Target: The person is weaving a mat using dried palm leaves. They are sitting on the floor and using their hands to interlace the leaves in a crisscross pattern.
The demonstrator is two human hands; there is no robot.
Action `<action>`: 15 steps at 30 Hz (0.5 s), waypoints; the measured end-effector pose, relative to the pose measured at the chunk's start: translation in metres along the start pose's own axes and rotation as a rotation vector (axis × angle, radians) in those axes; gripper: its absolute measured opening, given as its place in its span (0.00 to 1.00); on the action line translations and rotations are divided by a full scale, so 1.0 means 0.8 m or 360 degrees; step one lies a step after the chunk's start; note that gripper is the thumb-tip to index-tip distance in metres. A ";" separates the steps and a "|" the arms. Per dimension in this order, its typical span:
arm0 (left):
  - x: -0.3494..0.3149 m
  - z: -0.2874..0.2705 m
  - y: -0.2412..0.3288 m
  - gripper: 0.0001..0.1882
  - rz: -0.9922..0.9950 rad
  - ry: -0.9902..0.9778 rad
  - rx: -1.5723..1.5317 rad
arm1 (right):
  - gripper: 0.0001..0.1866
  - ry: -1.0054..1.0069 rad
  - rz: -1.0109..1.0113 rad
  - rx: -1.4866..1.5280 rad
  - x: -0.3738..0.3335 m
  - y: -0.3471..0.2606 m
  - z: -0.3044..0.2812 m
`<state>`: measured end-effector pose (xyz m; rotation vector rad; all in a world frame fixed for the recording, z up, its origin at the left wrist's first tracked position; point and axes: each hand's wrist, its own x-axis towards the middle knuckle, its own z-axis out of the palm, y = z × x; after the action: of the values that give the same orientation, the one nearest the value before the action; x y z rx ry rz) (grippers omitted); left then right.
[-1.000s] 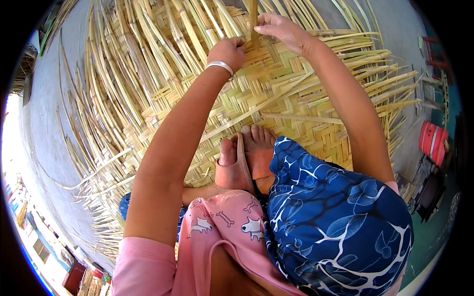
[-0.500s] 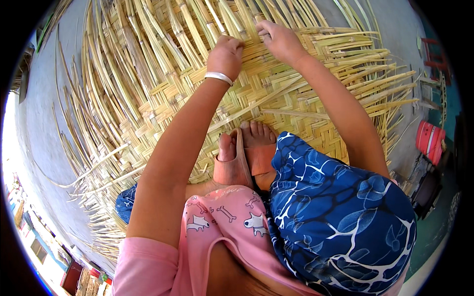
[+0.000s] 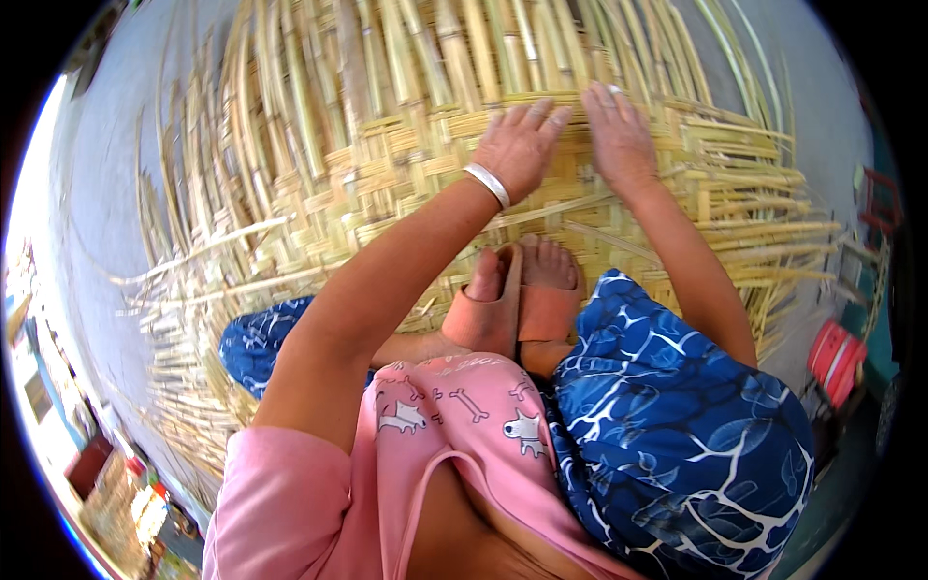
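Note:
A large woven mat of split bamboo (image 3: 387,208) spreads over the floor beneath me, its loose strips fanning out at the far, left and right edges. My left hand (image 3: 522,147), with a white bangle at the wrist, lies on the weave with fingers stretched forward. Close to its right, my right hand (image 3: 621,137) rests flat with fingers extended, a ring on one of them. Both sets of fingertips touch the crosswise strips (image 3: 570,100) where the tight weave meets the long loose strips (image 3: 464,48). Neither hand grips anything.
My feet in orange slippers (image 3: 483,319) stand on the mat's near part. A red and white object (image 3: 835,360) sits at the right, with a dark red frame-like item (image 3: 880,200) farther back. Grey floor (image 3: 92,193) shows beyond the strip ends on the left.
Both hands have gone from curled fingers to stretched ones laid on the weave. They sit farther right in the picture, and the view has shifted somewhat.

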<state>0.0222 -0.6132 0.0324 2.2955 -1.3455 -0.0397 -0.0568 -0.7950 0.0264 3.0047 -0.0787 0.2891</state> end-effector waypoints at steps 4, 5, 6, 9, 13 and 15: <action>-0.054 -0.048 -0.033 0.22 -0.0343 0.0285 -0.0235 | 0.23 -0.0039 -0.0010 -0.0037 0.005 0.000 -0.023; -0.068 -0.060 -0.061 0.21 -0.0411 0.0448 -0.0244 | 0.22 -0.0029 0.0037 -0.0012 0.007 -0.005 -0.030; -0.079 -0.075 -0.085 0.20 -0.0506 0.0546 -0.0164 | 0.22 -0.0026 0.0089 0.0007 0.006 -0.010 -0.038; -0.095 -0.115 -0.150 0.17 -0.0979 0.0631 -0.0119 | 0.19 0.0111 -0.0148 0.0126 0.018 -0.055 -0.060; -0.084 -0.142 -0.208 0.24 -0.1292 0.0325 -0.0102 | 0.16 0.0258 -0.0594 0.0463 0.055 -0.129 -0.070; -0.071 -0.155 -0.216 0.28 -0.1383 0.0117 -0.0211 | 0.16 0.0254 -0.0753 0.0565 0.079 -0.154 -0.067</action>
<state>0.1661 -0.4482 0.0591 2.5452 -0.2207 -0.3080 0.0027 -0.6685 0.0763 3.1921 0.7608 0.5323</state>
